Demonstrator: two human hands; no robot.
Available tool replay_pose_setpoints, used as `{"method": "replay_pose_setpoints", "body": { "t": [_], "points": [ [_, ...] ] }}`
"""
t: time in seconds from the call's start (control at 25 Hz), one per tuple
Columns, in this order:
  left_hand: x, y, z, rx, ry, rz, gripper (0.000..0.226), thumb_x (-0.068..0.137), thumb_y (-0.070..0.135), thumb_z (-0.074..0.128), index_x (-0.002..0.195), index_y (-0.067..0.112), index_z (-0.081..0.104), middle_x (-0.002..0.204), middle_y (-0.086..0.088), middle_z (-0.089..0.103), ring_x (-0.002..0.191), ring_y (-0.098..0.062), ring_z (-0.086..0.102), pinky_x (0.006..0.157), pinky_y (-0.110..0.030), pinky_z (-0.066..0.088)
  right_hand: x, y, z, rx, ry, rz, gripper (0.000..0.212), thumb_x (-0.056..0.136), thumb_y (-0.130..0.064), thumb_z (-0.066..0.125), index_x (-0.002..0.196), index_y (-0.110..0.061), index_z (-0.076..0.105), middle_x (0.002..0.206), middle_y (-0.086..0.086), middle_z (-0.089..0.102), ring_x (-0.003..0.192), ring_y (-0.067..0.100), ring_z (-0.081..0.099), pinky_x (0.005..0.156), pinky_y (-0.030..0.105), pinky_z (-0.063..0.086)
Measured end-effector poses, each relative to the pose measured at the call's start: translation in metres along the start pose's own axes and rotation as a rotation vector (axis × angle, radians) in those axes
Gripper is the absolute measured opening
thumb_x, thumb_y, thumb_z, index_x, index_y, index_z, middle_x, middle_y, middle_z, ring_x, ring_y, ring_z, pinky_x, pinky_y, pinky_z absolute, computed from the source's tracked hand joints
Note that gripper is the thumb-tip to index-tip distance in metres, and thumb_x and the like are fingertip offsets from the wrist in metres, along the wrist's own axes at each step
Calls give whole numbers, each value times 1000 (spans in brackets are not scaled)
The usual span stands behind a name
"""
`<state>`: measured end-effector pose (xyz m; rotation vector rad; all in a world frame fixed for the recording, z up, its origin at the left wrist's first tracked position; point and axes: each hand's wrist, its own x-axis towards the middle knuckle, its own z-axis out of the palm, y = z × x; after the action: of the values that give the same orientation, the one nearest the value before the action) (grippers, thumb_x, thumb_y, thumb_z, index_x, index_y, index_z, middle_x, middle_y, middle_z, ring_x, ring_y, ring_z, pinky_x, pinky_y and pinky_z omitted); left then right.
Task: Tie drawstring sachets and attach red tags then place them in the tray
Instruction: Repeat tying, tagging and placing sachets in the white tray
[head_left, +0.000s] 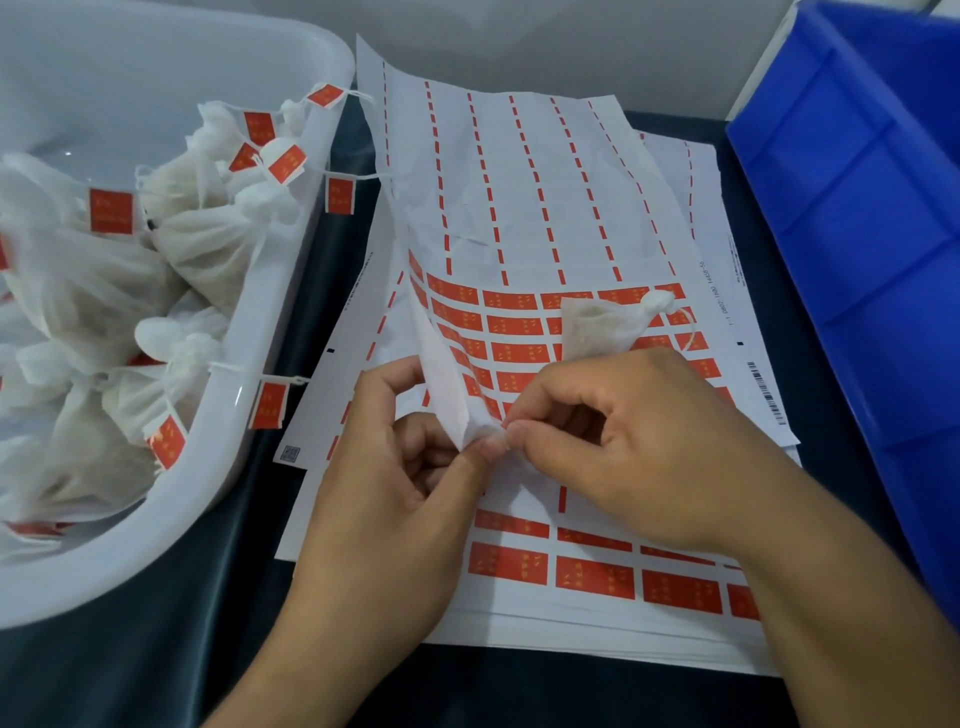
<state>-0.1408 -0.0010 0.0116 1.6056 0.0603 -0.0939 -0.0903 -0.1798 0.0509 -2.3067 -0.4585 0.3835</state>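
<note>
A sheet of red tag stickers (519, 332) lies on a paper stack in the middle of the table. Its left edge (441, 379) is folded up, and my left hand (395, 467) and my right hand (634, 441) pinch that lifted edge together near its lower tip. One tied white sachet (605, 322) with a loose drawstring rests on the sheet just beyond my right hand. The white tray (218, 431) at the left holds several tied sachets (208, 234) with red tags (110, 209) on their strings.
A blue plastic bin (857, 218) stands along the right side. More sticker sheets (597, 577) are stacked under my hands. Some tags (270, 402) hang over the tray's rim onto the dark tabletop (156, 670).
</note>
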Motion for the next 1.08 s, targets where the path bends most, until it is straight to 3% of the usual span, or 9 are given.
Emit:
{"method": "replay_pose_setpoints", "body": {
  "t": [0.16, 0.28, 0.44, 0.68, 0.76, 0.84, 0.92, 1.0, 1.08],
  "points": [
    [-1, -2, -1, -6, 5, 6, 43, 86, 32, 69, 121, 43, 48, 97, 11, 78, 90, -13, 76, 73, -33, 63, 2, 2, 1, -1, 30, 8, 15, 96, -43, 63, 84, -37, 70, 90, -28, 68, 87, -8, 65, 71, 3, 49],
    [0, -3, -2, -25, 38, 12, 40, 90, 21, 70, 123, 35, 53, 98, 15, 77, 86, -8, 75, 67, -15, 58, 3, 1, 4, -14, 41, 28, 15, 98, -46, 56, 86, -40, 64, 92, -31, 65, 88, -8, 64, 65, 7, 50],
    [2, -4, -3, 43, 94, 7, 34, 89, 27, 70, 118, 38, 57, 99, 24, 73, 86, 2, 72, 65, -6, 52, 5, 2, -2, 125, 62, 89, 14, 103, -40, 50, 93, -36, 58, 80, -19, 73, 59, 5, 70, 52, 15, 50],
    [1, -5, -3, 179, 123, -46, 24, 90, 33, 69, 108, 45, 61, 96, 38, 67, 87, 18, 63, 55, 3, 42, 2, 2, -18, 472, 220, 157, 13, 103, -31, 55, 99, -27, 67, 80, -3, 79, 41, 7, 59, 42, 13, 44],
    [1, -3, -2, 253, 141, -27, 39, 89, 32, 72, 120, 48, 54, 102, 44, 62, 92, 24, 58, 55, 6, 38, 0, 2, -26, 612, 277, 128, 17, 103, -29, 58, 93, -24, 71, 85, 1, 80, 43, 7, 59, 41, 15, 44],
    [0, -1, 0, 263, 209, 39, 77, 83, 29, 77, 143, 51, 34, 111, 39, 62, 95, 22, 58, 56, 6, 39, -2, 3, -34, 744, 344, 75, 20, 101, -29, 63, 85, -26, 74, 90, 5, 80, 47, 8, 61, 42, 16, 45],
    [-5, 4, -1, 328, 305, 103, 113, 74, 25, 84, 150, 60, 9, 119, 26, 60, 86, 3, 67, 53, -12, 53, -2, 5, -40, 847, 434, 41, 18, 93, -30, 64, 79, -29, 76, 91, 7, 80, 49, 7, 61, 44, 15, 45],
    [-7, 12, 1, 588, 393, 190, 121, 67, 24, 89, 151, 56, 8, 132, 12, 51, 75, -15, 67, 54, -26, 56, 0, 9, -45, 940, 553, 41, 19, 90, -30, 64, 76, -28, 76, 90, 7, 79, 51, 7, 61, 45, 17, 45],
    [-8, 18, 9, 803, 389, 305, 107, 69, 29, 83, 153, 47, 18, 143, -5, 45, 87, -12, 60, 60, -26, 54, 1, 15, -49, 996, 679, 54, 17, 89, -32, 66, 76, -27, 76, 90, 6, 79, 53, 7, 61, 47, 18, 46]
  ]
}}
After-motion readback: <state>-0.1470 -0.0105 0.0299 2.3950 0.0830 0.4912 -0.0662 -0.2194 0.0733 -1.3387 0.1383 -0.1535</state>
